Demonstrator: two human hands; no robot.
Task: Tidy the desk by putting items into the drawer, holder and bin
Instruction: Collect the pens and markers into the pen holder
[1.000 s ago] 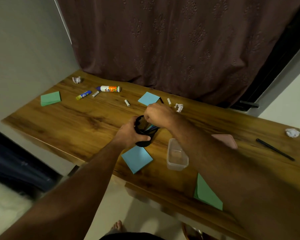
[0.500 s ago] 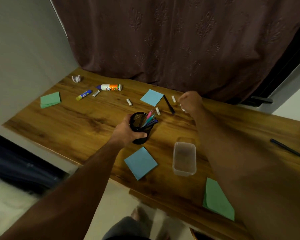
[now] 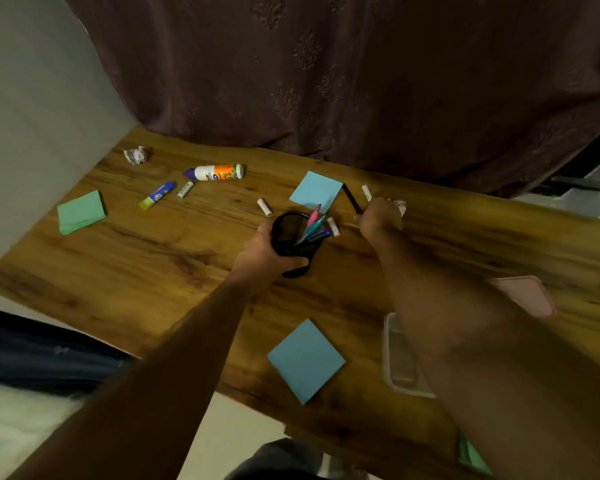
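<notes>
The left hand has its fingers curled round the black mesh holder, thumb on the near side, gripping it where it stands in the middle of the desk. Several pens, pink, teal and dark blue, lean out of the holder toward the far edge.

The right hand is just beyond the holder, fingers bent down over the near end of a black pen that lies on the desk; whether they actually pinch it cannot be told. A crumpled paper ball shows just behind this hand, and a small white cylinder lies beside the pen.

Between holder and right hand lies another white cylinder; a third lies to the holder's left. A blue sticky pad lies near the far edge, touching the black pen's far end.

Toward the far left corner sit a second paper ball, a glue bottle, a glue stick and one more white cylinder. A green sticky pad lies at the left edge.

Near the front edge lies another blue sticky pad; a clear plastic container is partly hidden under the right forearm, a pink object lies beyond it, and a green pad pokes out at the front right.
</notes>
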